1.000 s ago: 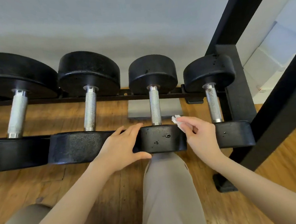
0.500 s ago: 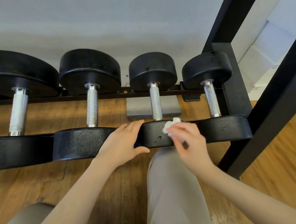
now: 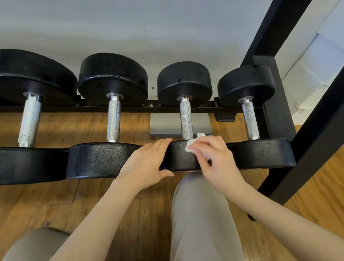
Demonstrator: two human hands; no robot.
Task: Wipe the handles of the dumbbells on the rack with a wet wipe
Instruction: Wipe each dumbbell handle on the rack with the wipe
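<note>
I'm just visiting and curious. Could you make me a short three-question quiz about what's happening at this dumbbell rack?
1. True or false: the right hand holds a white wipe.
2. How many dumbbell handles show in full? A) two B) four C) six
3. The left hand rests on the near head of which dumbbell, counting from the right post?

Key:
1. True
2. B
3. The second dumbbell

No text, number or brand reads on the dumbbells (image 3: 113,118); faint marks there seem only pits.
</note>
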